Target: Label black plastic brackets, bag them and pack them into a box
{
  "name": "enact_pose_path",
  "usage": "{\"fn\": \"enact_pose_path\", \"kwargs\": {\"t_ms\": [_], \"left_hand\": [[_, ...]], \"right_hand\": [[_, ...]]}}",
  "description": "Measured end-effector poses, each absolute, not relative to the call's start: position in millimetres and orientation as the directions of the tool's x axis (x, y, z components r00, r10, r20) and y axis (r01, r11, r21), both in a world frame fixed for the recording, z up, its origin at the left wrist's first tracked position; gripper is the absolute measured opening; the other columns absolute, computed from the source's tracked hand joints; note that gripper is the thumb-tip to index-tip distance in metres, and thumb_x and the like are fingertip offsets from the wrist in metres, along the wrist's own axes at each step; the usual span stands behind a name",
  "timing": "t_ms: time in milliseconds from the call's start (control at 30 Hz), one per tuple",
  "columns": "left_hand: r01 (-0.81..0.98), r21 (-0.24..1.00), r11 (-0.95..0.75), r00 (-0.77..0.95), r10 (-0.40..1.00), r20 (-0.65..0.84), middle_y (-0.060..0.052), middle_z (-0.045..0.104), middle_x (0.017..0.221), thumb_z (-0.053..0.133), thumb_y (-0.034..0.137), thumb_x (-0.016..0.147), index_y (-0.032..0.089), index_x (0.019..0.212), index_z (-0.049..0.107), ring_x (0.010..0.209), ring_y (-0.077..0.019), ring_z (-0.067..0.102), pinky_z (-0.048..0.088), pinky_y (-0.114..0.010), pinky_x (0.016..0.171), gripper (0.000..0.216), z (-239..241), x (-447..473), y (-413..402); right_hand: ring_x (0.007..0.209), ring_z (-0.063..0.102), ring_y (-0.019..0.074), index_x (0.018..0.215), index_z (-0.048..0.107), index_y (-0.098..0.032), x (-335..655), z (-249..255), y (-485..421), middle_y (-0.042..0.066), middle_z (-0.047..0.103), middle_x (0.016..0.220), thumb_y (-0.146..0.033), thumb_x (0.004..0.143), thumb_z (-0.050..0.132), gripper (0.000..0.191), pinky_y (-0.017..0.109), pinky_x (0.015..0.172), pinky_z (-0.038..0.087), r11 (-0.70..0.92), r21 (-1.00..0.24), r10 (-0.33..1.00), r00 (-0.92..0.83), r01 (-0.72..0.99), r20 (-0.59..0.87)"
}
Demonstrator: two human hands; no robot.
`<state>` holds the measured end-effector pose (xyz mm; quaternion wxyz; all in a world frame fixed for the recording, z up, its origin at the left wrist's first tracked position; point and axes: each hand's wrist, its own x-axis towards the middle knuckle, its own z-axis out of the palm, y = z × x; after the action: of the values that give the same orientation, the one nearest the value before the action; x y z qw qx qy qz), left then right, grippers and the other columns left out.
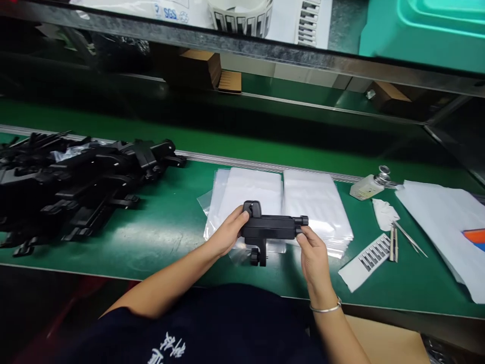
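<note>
The green bench fills mid-frame, with a heap of black holders at left and clear bags at centre. Above the bags, the black phone holder is held by both ends: left hand and right hand, each grip closed on it. Tweezers, probably, lie right.

Left hand and right hand raised side by side, fingers curled in grip.
</note>
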<state>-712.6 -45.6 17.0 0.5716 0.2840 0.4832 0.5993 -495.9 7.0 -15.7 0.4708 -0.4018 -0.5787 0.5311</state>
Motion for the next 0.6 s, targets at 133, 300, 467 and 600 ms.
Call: {"fn": "enact_pose_path", "kwargs": {"t_ms": [133, 300, 467, 600], "left_hand": [[-0.320, 0.947, 0.019, -0.141, 0.988, -0.068, -0.008, 0.065, 0.103, 0.068, 0.061, 0.076, 0.016, 0.116, 0.060, 0.096, -0.0223, 0.058, 0.045, -0.029, 0.080, 0.060, 17, -710, -45], [-0.275, 0.961, -0.037, -0.169, 0.986, -0.010, -0.008, 0.065, 0.102, 0.063, 0.060, 0.081, 0.015, 0.114, 0.059, 0.099, -0.0236, 0.058, 0.044, -0.031, 0.083, 0.057, 20, -706, -41], [-0.271, 0.961, -0.058, -0.119, 0.993, 0.026, -0.009, 0.065, 0.108, 0.065, 0.059, 0.080, 0.016, 0.118, 0.055, 0.103, -0.0249, 0.058, 0.044, -0.031, 0.086, 0.059, 18, -706, -42], [-0.276, 0.961, -0.026, -0.163, 0.986, -0.020, -0.009, 0.066, 0.102, 0.064, 0.062, 0.079, 0.015, 0.113, 0.058, 0.099, -0.0247, 0.059, 0.044, -0.031, 0.083, 0.058, 16, -708, -41]], "right_hand": [[0.085, 0.060, 0.0169, 0.086, 0.065, -0.020, -500, -19, 11, 0.003, 0.064, 0.084, -0.042, 0.089, 0.058, 0.023, 0.033, 0.083, 0.049, 0.075, -0.992, 0.991, -0.101, -0.098, 0.085], [0.096, 0.061, 0.0209, 0.096, 0.065, -0.019, -495, -19, 16, 0.006, 0.066, 0.093, -0.050, 0.090, 0.053, 0.033, 0.037, 0.088, 0.048, 0.133, -0.991, 0.983, -0.124, -0.006, 0.133], [0.085, 0.062, 0.0190, 0.089, 0.066, -0.018, -491, -26, 22, 0.005, 0.067, 0.087, -0.046, 0.087, 0.060, 0.029, 0.037, 0.083, 0.049, 0.090, -0.994, 0.992, -0.087, -0.069, 0.096], [0.085, 0.062, 0.0198, 0.092, 0.068, -0.019, -490, -28, 24, 0.007, 0.068, 0.090, -0.050, 0.090, 0.053, 0.035, 0.036, 0.081, 0.049, 0.118, -0.991, 0.988, -0.110, 0.066, 0.110]]}}
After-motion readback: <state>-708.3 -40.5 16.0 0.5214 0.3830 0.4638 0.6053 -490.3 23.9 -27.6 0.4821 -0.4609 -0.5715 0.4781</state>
